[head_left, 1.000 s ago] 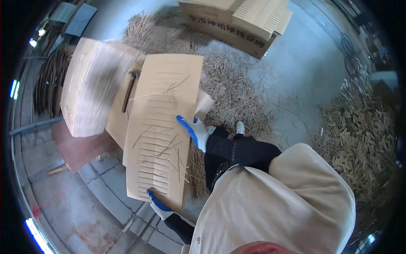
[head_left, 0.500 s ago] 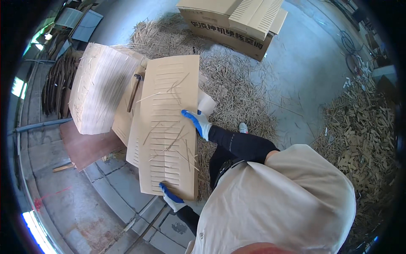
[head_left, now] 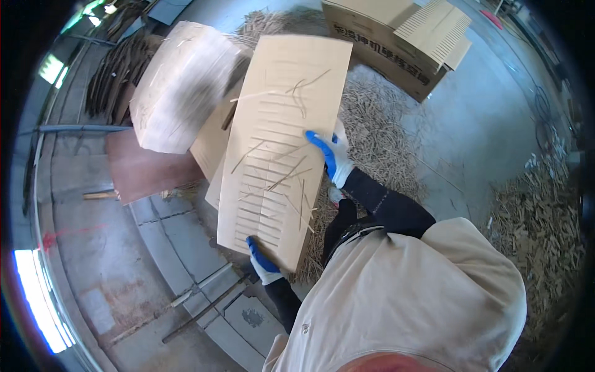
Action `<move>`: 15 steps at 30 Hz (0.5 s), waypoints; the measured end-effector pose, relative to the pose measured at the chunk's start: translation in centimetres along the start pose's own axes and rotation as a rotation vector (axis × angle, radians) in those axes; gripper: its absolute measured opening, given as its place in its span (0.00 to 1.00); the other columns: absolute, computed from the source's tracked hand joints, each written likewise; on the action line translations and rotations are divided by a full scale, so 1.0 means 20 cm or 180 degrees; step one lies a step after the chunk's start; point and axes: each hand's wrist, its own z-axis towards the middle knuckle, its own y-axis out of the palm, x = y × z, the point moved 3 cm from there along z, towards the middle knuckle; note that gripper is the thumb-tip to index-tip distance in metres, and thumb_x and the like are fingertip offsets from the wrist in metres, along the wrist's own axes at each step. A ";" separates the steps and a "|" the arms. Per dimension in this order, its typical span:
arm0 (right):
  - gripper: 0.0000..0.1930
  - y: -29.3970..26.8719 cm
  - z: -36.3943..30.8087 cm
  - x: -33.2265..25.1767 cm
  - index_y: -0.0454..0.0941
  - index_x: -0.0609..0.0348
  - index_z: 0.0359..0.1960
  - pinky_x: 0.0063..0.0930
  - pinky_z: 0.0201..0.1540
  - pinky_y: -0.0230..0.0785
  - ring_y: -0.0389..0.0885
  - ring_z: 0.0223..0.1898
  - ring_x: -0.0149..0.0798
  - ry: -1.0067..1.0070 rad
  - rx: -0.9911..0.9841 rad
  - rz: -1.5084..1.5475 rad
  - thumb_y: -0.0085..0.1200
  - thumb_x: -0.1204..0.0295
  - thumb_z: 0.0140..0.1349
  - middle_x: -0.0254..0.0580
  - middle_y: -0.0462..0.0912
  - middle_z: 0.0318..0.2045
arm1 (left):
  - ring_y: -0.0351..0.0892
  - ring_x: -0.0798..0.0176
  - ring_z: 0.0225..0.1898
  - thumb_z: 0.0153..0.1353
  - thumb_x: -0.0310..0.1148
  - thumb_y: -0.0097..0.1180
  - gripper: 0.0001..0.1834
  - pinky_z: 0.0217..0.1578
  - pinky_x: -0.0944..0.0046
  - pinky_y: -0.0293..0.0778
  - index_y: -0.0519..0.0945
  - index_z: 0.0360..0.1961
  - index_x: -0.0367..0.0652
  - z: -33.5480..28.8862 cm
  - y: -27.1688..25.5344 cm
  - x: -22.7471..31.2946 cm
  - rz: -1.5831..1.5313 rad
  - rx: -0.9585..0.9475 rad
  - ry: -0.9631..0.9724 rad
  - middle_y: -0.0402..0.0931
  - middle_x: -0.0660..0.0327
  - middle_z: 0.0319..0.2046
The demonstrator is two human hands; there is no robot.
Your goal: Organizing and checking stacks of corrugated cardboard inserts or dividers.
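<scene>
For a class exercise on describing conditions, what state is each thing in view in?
Cardboard sheet: slit in rows, loose strips on top
Left hand: gloved, holding sheet's near end
Right hand: gloved, holding sheet's right edge
Pale stack: layered
Floor scraps: loose, heaped
Cardboard box: standing, slotted cardboard on top
Reddish-brown board: partly hidden

Gloves (head_left: 340,176), white and blue: worn on left hand (head_left: 263,261) and right hand (head_left: 332,155). Forearms: covered by black sleeves (head_left: 375,193). Loose beige top (head_left: 403,291): small button (head_left: 305,328) seen at lower centre. Dark trousers (head_left: 338,224): banded by dark belt (head_left: 365,233).
</scene>
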 end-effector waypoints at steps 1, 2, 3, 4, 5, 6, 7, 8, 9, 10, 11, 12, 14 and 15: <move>0.17 0.01 0.03 -0.01 0.75 0.62 0.49 0.25 0.45 0.74 0.81 0.41 0.30 0.0013 -0.0115 0.0072 0.60 0.76 0.58 0.39 0.82 0.42 | 0.60 0.64 0.64 0.70 0.48 0.43 0.32 0.66 0.63 0.52 0.60 0.66 0.36 -0.05 0.07 0.03 -0.0344 -0.0104 0.0020 0.61 0.60 0.65; 0.16 0.02 0.05 -0.02 0.76 0.63 0.49 0.25 0.46 0.74 0.81 0.41 0.30 -0.0003 -0.0199 0.0032 0.60 0.76 0.58 0.39 0.82 0.42 | 0.61 0.63 0.63 0.70 0.49 0.43 0.32 0.65 0.62 0.54 0.60 0.66 0.37 -0.08 0.11 0.05 -0.0686 -0.0210 0.0045 0.62 0.60 0.64; 0.16 0.05 0.07 -0.07 0.76 0.64 0.48 0.24 0.46 0.73 0.81 0.41 0.30 -0.0027 -0.0301 -0.0008 0.60 0.77 0.58 0.39 0.83 0.42 | 0.65 0.64 0.58 0.69 0.50 0.44 0.31 0.60 0.64 0.59 0.64 0.64 0.38 -0.05 0.12 0.03 -0.0620 -0.0283 -0.0028 0.67 0.61 0.59; 0.15 0.14 0.07 -0.14 0.76 0.65 0.47 0.23 0.47 0.73 0.81 0.41 0.30 -0.0036 -0.0412 -0.0050 0.60 0.77 0.58 0.40 0.83 0.42 | 0.69 0.66 0.53 0.69 0.51 0.45 0.30 0.56 0.65 0.64 0.67 0.61 0.39 0.01 0.11 0.03 -0.0558 -0.0337 -0.0101 0.71 0.62 0.53; 0.15 0.22 0.06 -0.23 0.76 0.66 0.47 0.24 0.48 0.72 0.81 0.41 0.30 -0.0138 -0.0497 -0.0162 0.59 0.78 0.59 0.41 0.83 0.41 | 0.73 0.67 0.47 0.68 0.52 0.46 0.29 0.51 0.67 0.68 0.70 0.59 0.40 0.05 0.09 0.04 -0.0496 -0.0384 -0.0176 0.75 0.62 0.48; 0.14 0.31 0.09 -0.33 0.76 0.68 0.47 0.24 0.48 0.72 0.81 0.41 0.30 -0.0262 -0.0611 -0.0219 0.58 0.78 0.59 0.42 0.83 0.41 | 0.74 0.68 0.43 0.68 0.53 0.46 0.27 0.47 0.68 0.71 0.70 0.57 0.43 0.09 0.11 0.10 -0.0572 -0.0592 -0.0260 0.75 0.63 0.42; 0.14 0.37 0.12 -0.41 0.76 0.68 0.47 0.24 0.48 0.72 0.81 0.41 0.30 -0.0471 -0.0790 -0.0302 0.57 0.78 0.59 0.42 0.83 0.41 | 0.73 0.69 0.43 0.67 0.49 0.48 0.25 0.46 0.68 0.71 0.70 0.57 0.42 0.11 0.09 0.18 0.0006 -0.0313 -0.0226 0.74 0.63 0.41; 0.14 0.44 0.15 -0.48 0.76 0.68 0.47 0.24 0.49 0.72 0.81 0.41 0.30 -0.0681 -0.0969 -0.0376 0.57 0.78 0.60 0.43 0.83 0.41 | 0.72 0.69 0.42 0.66 0.44 0.51 0.24 0.46 0.68 0.71 0.69 0.57 0.41 0.12 0.07 0.31 0.0101 -0.0123 0.0264 0.73 0.63 0.40; 0.13 0.50 0.18 -0.54 0.75 0.68 0.47 0.24 0.49 0.72 0.81 0.42 0.31 -0.0874 -0.1087 -0.0338 0.56 0.78 0.60 0.44 0.83 0.42 | 0.71 0.70 0.42 0.65 0.39 0.53 0.23 0.45 0.68 0.71 0.68 0.57 0.39 0.13 0.06 0.42 0.0228 0.0080 0.0747 0.72 0.63 0.40; 0.14 0.56 0.19 -0.62 0.74 0.68 0.47 0.24 0.49 0.73 0.82 0.42 0.33 -0.1111 -0.1169 -0.0468 0.55 0.79 0.59 0.46 0.83 0.42 | 0.70 0.70 0.42 0.64 0.34 0.55 0.23 0.45 0.67 0.72 0.67 0.58 0.38 0.13 0.05 0.55 -0.0116 0.0194 0.1693 0.71 0.63 0.41; 0.15 0.60 0.22 -0.67 0.73 0.68 0.47 0.24 0.47 0.73 0.82 0.41 0.33 -0.1206 -0.1263 -0.0419 0.56 0.80 0.58 0.46 0.83 0.42 | 0.71 0.67 0.44 0.63 0.32 0.56 0.23 0.47 0.67 0.70 0.67 0.58 0.36 0.05 0.12 0.76 0.0125 0.0172 0.2264 0.71 0.61 0.44; 0.15 0.63 0.25 -0.74 0.72 0.69 0.47 0.24 0.46 0.74 0.83 0.39 0.34 -0.1296 -0.1343 -0.0404 0.56 0.81 0.57 0.46 0.83 0.41 | 0.72 0.64 0.46 0.63 0.31 0.56 0.24 0.50 0.67 0.69 0.67 0.58 0.34 -0.08 0.23 1.01 0.0363 0.0152 0.2798 0.72 0.59 0.46; 0.17 0.74 0.24 -0.85 0.71 0.69 0.48 0.24 0.43 0.74 0.83 0.37 0.34 -0.1561 -0.1552 -0.0326 0.56 0.83 0.55 0.46 0.83 0.41 | 0.69 0.63 0.53 0.62 0.28 0.55 0.28 0.55 0.64 0.65 0.63 0.62 0.33 -0.23 0.44 1.40 0.0622 -0.0192 0.3070 0.70 0.56 0.53; 0.17 0.80 0.22 -0.88 0.70 0.68 0.47 0.24 0.42 0.75 0.83 0.36 0.34 -0.1602 -0.1632 -0.0359 0.57 0.83 0.55 0.45 0.83 0.39 | 0.64 0.61 0.60 0.61 0.25 0.55 0.30 0.59 0.62 0.62 0.61 0.64 0.34 -0.20 0.48 1.53 0.0646 -0.0208 0.3197 0.66 0.54 0.59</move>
